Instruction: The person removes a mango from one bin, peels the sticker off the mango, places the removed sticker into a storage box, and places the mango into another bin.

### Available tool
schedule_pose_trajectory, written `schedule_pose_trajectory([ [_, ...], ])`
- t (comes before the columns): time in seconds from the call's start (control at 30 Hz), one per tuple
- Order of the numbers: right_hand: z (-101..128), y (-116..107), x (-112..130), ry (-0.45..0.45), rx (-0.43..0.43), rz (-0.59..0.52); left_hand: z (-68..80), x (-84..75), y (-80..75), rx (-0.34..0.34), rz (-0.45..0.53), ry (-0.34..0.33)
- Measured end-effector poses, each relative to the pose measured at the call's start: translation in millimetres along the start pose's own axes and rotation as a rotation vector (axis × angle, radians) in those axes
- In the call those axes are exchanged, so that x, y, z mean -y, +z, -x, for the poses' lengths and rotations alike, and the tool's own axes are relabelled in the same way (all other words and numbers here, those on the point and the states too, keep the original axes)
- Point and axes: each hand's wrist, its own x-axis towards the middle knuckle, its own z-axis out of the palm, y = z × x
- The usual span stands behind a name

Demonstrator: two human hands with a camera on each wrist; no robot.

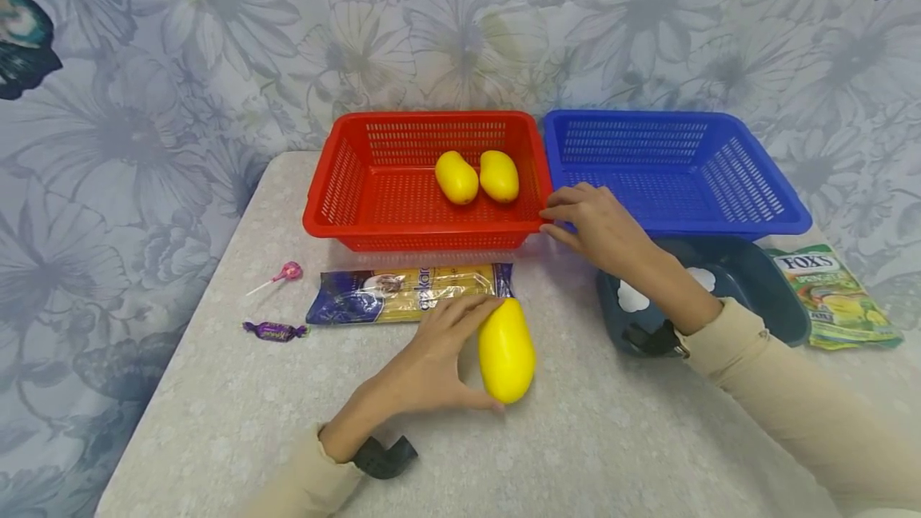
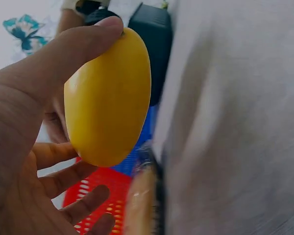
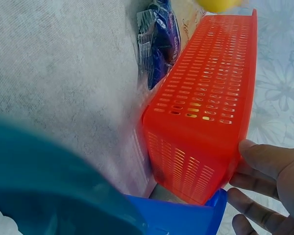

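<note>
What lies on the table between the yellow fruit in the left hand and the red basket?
In the head view, a spaghetti packet lies between the yellow fruit, held by the left hand, and the red basket.

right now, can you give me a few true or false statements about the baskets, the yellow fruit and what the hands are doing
1. The left hand grips a smooth yellow oval fruit. True.
2. The red slotted plastic basket holds three fruits. False: two.
3. The right hand rests at the corner of the red basket. True.
4. The blue slotted plastic basket holds a fruit. False: none shows in it.
5. The pink lollipop lies in the red basket. False: it lies on the table.
</note>
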Motion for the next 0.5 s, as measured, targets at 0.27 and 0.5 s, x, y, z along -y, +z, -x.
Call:
schedule_pose_trajectory([
  [0.27, -1, 0, 2, 0.001, -0.002, -0.017, -8.3, 2.0, -42.7, -0.083, 0.060, -0.040],
  [0.5, 0, 0, 3, -0.004, -0.008, -0.035, -21.4, 8.0, -83.8, -0.152, 0.045, -0.085],
])
